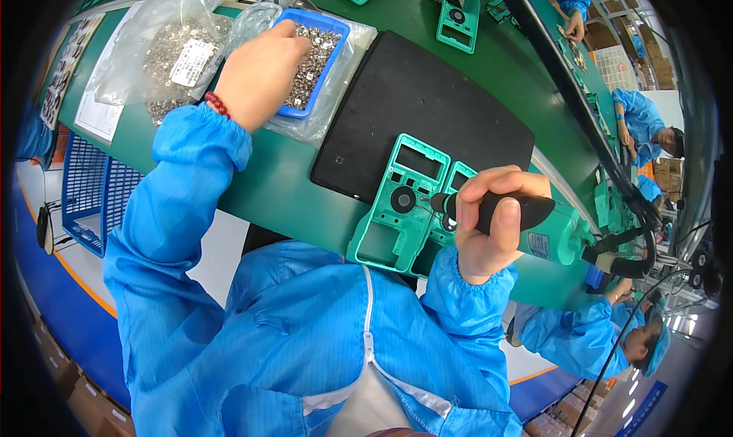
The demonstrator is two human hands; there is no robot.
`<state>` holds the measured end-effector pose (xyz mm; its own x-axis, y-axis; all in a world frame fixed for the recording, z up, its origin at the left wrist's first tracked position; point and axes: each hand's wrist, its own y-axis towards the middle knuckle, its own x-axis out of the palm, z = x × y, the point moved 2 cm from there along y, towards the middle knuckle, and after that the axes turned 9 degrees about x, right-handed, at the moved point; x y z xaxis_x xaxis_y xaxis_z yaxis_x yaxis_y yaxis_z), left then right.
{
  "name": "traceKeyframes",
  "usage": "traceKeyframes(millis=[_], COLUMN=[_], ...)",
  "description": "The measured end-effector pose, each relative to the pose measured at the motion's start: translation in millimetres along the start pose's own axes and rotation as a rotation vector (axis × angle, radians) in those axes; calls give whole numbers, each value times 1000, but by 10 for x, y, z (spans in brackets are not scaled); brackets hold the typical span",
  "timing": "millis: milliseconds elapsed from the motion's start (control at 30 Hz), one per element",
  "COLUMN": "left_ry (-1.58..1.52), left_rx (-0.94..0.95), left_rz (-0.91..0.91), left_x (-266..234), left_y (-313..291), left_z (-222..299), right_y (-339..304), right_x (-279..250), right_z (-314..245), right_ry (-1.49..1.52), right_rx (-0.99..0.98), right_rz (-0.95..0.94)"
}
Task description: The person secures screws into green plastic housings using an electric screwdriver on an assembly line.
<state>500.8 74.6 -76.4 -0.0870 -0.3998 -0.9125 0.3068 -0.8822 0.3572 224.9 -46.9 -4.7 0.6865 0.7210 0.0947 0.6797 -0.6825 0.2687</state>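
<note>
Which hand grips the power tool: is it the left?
No, the right hand grips the power tool, while the left hand is at the blue tray.

Blue pinstriped work jacket [305,315], white front zip [369,307], gathered cuffs [223,138], dark red bead bracelet [217,104] at left

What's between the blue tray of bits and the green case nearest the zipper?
Head view: clear plastic, then the black mat, up to the green case.
</note>
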Motion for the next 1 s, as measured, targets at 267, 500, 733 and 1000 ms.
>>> traceKeyframes(millis=[267,500,733,1000], left_ry=[-339,-428,-377,-366], left_rx=[80,478,415,392], left_rz=[223,117,62,34], left_x=[-236,-111,108,62], left_y=[-186,-596,-779,-784], left_z=[534,1469,1738,1791], right_y=[78,86,129,165], right_x=[39,30,32,-76], right_z=[80,114,207,273], right_ry=[-56,-64,-112,70], right_rx=[-70,-38,-51,28], right_rz=[-43,-89,-44,-40])
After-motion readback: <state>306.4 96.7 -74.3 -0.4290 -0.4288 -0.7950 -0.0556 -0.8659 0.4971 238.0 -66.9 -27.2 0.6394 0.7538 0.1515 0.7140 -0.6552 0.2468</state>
